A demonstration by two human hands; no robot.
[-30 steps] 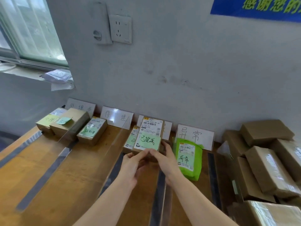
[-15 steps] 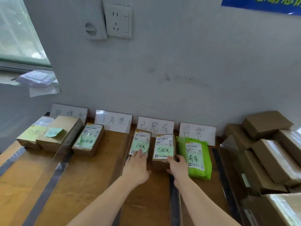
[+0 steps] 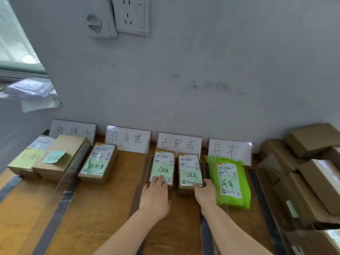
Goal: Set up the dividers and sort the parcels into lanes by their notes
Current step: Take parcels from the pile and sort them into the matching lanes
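Observation:
Four hand-written lane signs lean on the wall; the third sign (image 3: 179, 144) heads the lane where two small brown parcels lie side by side. My left hand (image 3: 155, 196) rests flat with straight fingers on the near end of the left parcel (image 3: 162, 162), which carries a green note. My right hand (image 3: 205, 191) holds the near end of the right parcel (image 3: 189, 168), fingers curled on its edge. A green bag parcel (image 3: 232, 183) lies in the fourth lane. Clear dividers (image 3: 68, 183) on dark bases separate the lanes.
Two brown boxes (image 3: 60, 161) with notes sit in the first lane, and one labelled box (image 3: 98, 162) in the second. A pile of brown parcels (image 3: 312, 173) fills the table's right end. A white packet (image 3: 27, 89) lies on the window ledge at left.
The parcel I held up with both hands now lies flat in the third lane beside the other one. Both hands have moved forward onto the two parcels' near ends.

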